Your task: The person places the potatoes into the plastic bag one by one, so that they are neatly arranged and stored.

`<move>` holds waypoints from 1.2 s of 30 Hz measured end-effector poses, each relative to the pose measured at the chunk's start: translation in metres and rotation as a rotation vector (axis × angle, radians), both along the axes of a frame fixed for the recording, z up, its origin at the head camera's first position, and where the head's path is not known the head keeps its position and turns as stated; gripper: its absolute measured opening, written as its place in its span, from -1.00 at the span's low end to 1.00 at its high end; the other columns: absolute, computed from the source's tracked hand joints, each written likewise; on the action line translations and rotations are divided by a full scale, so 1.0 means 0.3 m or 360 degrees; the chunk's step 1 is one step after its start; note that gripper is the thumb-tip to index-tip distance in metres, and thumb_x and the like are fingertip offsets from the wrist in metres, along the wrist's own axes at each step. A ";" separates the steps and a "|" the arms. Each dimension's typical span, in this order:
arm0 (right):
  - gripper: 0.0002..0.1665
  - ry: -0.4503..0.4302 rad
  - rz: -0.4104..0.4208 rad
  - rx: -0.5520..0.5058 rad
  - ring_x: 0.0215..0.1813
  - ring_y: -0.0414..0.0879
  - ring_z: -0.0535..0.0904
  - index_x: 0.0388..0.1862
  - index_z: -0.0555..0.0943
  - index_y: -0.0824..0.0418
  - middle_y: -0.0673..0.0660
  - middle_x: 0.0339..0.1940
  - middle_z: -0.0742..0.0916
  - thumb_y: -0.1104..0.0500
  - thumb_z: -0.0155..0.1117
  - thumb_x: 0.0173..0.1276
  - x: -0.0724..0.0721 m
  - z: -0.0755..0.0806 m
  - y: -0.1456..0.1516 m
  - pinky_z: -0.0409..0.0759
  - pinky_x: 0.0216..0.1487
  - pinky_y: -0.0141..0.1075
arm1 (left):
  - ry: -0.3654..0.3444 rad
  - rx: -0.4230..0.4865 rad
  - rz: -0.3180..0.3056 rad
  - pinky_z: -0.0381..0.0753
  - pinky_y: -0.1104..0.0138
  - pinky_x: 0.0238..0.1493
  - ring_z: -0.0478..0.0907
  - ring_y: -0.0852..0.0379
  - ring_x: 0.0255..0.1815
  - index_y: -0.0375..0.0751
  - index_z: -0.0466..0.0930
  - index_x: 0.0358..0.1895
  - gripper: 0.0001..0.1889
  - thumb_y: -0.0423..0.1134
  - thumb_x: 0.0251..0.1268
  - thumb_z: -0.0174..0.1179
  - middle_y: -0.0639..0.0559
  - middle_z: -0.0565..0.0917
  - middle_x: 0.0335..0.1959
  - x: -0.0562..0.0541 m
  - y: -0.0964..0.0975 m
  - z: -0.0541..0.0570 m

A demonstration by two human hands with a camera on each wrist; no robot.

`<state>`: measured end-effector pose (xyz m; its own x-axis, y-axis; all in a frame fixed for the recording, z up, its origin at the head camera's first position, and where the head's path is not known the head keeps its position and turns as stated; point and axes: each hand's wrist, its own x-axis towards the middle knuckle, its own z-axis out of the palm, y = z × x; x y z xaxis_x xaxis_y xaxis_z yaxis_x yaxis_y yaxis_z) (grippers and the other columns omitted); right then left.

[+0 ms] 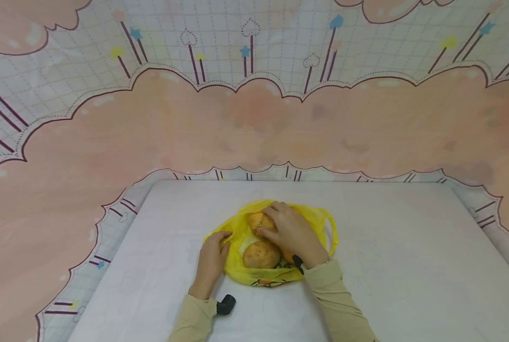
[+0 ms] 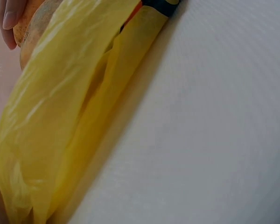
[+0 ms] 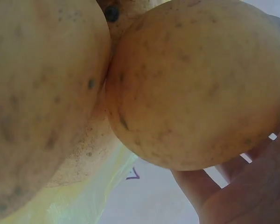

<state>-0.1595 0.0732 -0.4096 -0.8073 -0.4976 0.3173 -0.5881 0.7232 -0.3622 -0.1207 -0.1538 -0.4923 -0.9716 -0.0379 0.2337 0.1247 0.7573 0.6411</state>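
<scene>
A yellow plastic bag point(image 1: 237, 274) lies with its mouth spread, potatoes inside it. My left hand point(image 1: 212, 259) pinches the bag's left rim between thumb and fingers; the left wrist view shows the stretched yellow plastic point(image 2: 51, 107) and only a sliver of that hand. Over the bag's right part, my right hand point(image 1: 292, 232) grips a potato point(image 1: 259, 223) at the back, its fingers round the far side. The right wrist view has this potato point(image 3: 200, 84) against the palm. Another potato point(image 1: 260, 255) sits in front, and one more point(image 1: 287, 255) is partly hidden below the right hand.
The bag rests on a white-covered table point(image 1: 387, 256). One bag handle loop point(image 1: 332, 232) sticks out to the right. Behind the table hangs a patterned cloth point(image 1: 254, 128). A black wrist device point(image 1: 226, 305) is strapped at the left cuff.
</scene>
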 end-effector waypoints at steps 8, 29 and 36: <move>-0.47 0.0008 0.0007 0.0018 0.08 0.00 0.59 0.07 0.65 0.21 0.13 0.03 0.68 -0.12 0.41 0.30 0.001 -0.006 0.001 0.62 0.16 -0.12 | -0.0001 0.0012 0.0004 0.53 -0.03 0.25 0.57 -0.20 0.17 -0.34 0.62 0.09 -0.71 -0.48 0.31 0.24 -0.23 0.67 0.06 0.000 0.004 0.001; -0.39 -0.0017 -0.0002 0.0017 0.21 0.06 0.55 0.16 0.62 0.22 0.15 0.14 0.65 -0.17 0.38 0.31 0.025 -0.004 0.017 0.54 0.28 -0.06 | 0.0019 0.0026 -0.0005 0.54 -0.04 0.23 0.57 -0.21 0.15 -0.35 0.62 0.07 -0.71 -0.49 0.29 0.24 -0.23 0.67 0.03 0.000 0.006 0.004; -0.33 -0.0083 -0.0012 0.0027 0.26 0.06 0.51 0.23 0.57 0.25 0.17 0.20 0.62 -0.19 0.33 0.34 0.039 0.003 0.026 0.51 0.33 -0.07 | -0.0014 -0.0004 -0.0012 0.54 -0.03 0.23 0.57 -0.20 0.15 -0.35 0.60 0.09 -0.70 -0.48 0.31 0.23 -0.24 0.67 0.05 0.003 0.001 0.014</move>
